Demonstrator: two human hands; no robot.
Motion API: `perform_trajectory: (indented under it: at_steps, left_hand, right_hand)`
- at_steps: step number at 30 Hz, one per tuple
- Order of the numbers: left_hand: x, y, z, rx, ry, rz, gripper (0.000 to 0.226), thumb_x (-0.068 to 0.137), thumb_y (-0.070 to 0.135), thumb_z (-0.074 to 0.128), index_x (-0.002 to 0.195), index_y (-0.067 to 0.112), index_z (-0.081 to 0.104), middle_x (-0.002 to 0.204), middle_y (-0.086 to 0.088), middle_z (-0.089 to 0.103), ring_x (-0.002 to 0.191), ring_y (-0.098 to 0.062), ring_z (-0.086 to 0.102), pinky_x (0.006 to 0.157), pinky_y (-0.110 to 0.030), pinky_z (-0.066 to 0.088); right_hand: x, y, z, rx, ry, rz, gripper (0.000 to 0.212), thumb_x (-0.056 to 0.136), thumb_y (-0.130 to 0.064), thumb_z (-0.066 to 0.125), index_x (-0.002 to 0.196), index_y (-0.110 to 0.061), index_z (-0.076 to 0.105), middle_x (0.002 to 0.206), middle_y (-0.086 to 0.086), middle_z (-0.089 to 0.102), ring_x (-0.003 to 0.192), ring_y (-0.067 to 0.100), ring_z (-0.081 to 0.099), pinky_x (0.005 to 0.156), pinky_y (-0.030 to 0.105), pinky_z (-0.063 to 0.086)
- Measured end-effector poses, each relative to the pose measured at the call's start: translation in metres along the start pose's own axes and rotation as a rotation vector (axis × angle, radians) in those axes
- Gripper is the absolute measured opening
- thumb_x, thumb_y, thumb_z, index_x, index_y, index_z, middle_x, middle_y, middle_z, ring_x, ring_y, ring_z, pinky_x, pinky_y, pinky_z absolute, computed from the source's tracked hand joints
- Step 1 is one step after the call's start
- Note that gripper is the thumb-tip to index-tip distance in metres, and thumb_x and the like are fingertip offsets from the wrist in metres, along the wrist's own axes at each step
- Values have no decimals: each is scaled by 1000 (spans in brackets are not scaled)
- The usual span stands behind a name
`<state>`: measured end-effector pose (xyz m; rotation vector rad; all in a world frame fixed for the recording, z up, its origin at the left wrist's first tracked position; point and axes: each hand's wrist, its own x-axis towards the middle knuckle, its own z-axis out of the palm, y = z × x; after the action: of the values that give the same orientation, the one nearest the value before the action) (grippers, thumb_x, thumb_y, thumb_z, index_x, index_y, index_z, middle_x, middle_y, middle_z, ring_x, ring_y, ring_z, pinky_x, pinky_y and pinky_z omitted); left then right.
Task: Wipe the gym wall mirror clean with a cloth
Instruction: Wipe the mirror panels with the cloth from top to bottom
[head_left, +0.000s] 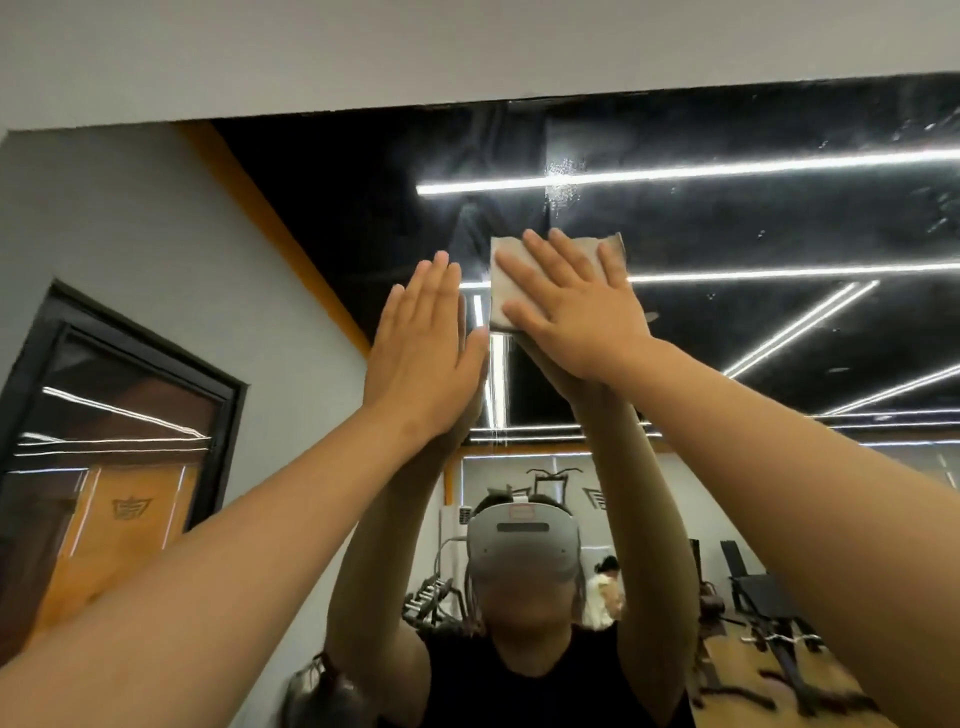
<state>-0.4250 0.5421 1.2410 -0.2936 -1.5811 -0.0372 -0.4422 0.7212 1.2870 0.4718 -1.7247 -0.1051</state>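
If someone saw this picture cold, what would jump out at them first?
Dead centre, the right hand presses a pale cloth flat against the mirror, and the left hand lies flat on the glass just beside it. Above the cloth, a speckled smear catches a reflected light strip. Low in the centre, the person's reflection wears a grey headset.

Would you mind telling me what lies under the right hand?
A pale cloth, pressed flat against the mirror by the right hand. Its upper and left edges show; the glass behind it is covered.
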Motion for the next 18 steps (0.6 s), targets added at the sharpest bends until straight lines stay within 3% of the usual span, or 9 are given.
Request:
perform_trajectory:
  at_steps: [7,18]
  left_hand:
    - [80,-1,14,25,9,-15,61,106,39,21,158,13,3,167,-3,-2,153,-14,-7,121,-31,-9]
    - [81,-6,26,-12,32,32,80,89,52,-5,159,14,-2,167,-5,-6,152,-17,-11,123,-37,-9]
  right_hand:
    - [64,20,-12,16,11,34,55,105,-51,20,156,-43,1,166,-9,-6,152,13,-13,120,50,-12]
    - [159,45,-35,-4,26,144,54,106,-50,21,156,-42,3,167,-7,-3,153,15,-6,120,51,-7]
